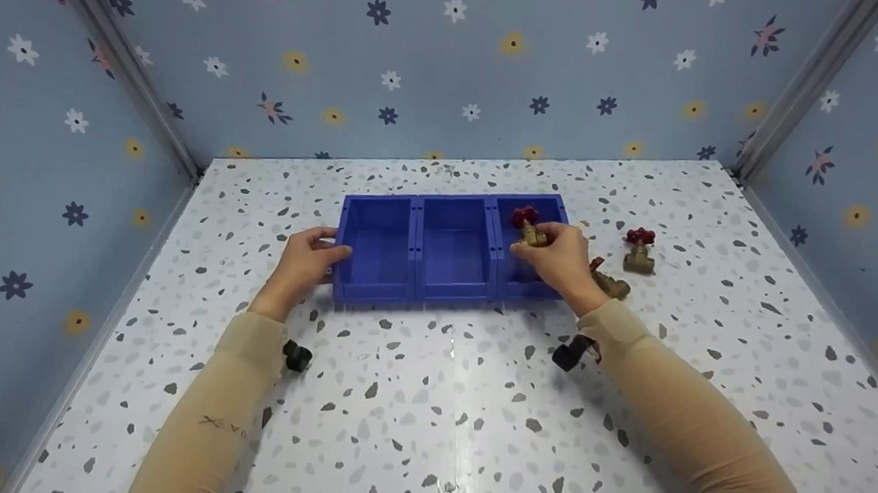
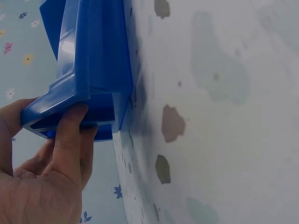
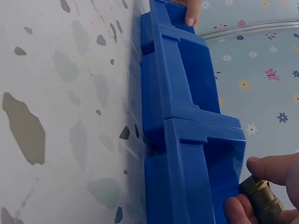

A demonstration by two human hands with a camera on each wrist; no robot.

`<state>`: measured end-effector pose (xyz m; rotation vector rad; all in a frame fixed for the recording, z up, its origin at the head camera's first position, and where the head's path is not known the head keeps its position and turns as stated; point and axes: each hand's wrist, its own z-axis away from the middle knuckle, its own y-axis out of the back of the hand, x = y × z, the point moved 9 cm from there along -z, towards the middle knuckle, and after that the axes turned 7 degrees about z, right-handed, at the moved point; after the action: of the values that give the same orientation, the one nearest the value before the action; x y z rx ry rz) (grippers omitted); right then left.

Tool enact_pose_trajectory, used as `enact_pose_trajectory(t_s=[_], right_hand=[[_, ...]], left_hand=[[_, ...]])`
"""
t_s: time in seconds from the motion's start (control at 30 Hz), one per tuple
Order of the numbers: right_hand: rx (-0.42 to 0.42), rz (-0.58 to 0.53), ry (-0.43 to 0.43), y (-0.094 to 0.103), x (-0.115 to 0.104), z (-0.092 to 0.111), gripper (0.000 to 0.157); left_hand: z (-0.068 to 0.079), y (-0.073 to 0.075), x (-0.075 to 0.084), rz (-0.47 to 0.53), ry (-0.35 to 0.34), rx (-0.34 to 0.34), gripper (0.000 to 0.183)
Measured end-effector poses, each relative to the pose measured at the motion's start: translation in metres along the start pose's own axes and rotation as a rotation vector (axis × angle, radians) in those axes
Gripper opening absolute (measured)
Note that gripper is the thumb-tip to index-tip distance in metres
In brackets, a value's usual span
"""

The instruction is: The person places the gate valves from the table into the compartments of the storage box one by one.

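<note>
Three blue plastic bins (image 1: 451,292) stand joined in a row on the speckled table. My left hand (image 1: 306,260) grips the side wall of the leftmost bin; in the left wrist view the thumb and fingers (image 2: 68,140) pinch its rim. Over the rightmost bin, my right hand (image 1: 558,259) pinches a brass gate valve (image 1: 533,235) by its body, its red handwheel (image 1: 525,216) toward the back. In the right wrist view the brass body (image 3: 261,198) sits between thumb and fingers above the bin's opening.
Right of the bins a second brass valve (image 1: 639,258) with a red wheel stands on the table. Another valve (image 1: 611,285) lies by my right wrist, partly hidden. Flower-patterned walls (image 1: 448,74) close off the back and both sides. Black wrist cameras (image 1: 570,354) hang under the forearms.
</note>
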<state>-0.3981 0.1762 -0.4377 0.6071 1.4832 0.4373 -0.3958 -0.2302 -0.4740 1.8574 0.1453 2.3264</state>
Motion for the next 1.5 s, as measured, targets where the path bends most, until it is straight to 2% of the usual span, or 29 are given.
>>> enact_pose_trajectory(t_s=[0.23, 0.73, 0.97, 1.13, 1.3, 1.37, 1.5], right_hand=[[0.024, -0.013, 0.003, -0.006, 0.0, 0.002, 0.051], [0.065, 0.103, 0.009, -0.017, 0.005, 0.0, 0.046], [0.014, 0.107, -0.032, -0.022, 0.005, -0.005, 0.045], [-0.038, 0.126, -0.065, -0.027, 0.007, -0.009, 0.038], [-0.057, 0.175, -0.063, -0.029, 0.008, -0.012, 0.018], [-0.056, 0.179, -0.054, -0.029, 0.008, -0.012, 0.021], [-0.058, 0.184, -0.051, -0.03, 0.009, -0.015, 0.037]], left_hand=[[0.0, 0.0, 0.001, 0.003, -0.007, 0.006, 0.056], [0.0, -0.002, 0.002, 0.007, 0.001, 0.011, 0.057], [-0.001, 0.0, 0.002, 0.02, 0.01, 0.018, 0.056], [-0.001, 0.001, 0.001, 0.013, 0.01, 0.023, 0.055], [0.0, 0.0, -0.001, 0.01, 0.004, 0.023, 0.054], [0.0, 0.0, -0.001, 0.008, -0.004, 0.022, 0.055], [0.0, 0.0, 0.001, -0.005, -0.015, 0.02, 0.056]])
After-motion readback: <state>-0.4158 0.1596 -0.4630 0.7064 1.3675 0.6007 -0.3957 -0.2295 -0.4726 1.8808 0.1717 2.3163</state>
